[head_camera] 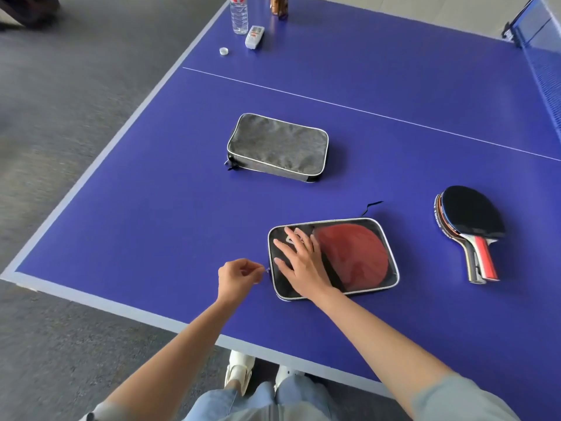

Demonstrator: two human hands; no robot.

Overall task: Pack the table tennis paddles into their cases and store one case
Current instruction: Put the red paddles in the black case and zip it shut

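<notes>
The right hand (299, 262) presses flat on a clear-fronted black case (364, 279) holding a red paddle (355, 253); the left hand (238, 276) pinches its zipper pull (267, 270) on the blue desk (151, 223).

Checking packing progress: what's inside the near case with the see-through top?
A red-faced paddle shows through the case; the right hand pressing on top covers its handle end.
</notes>
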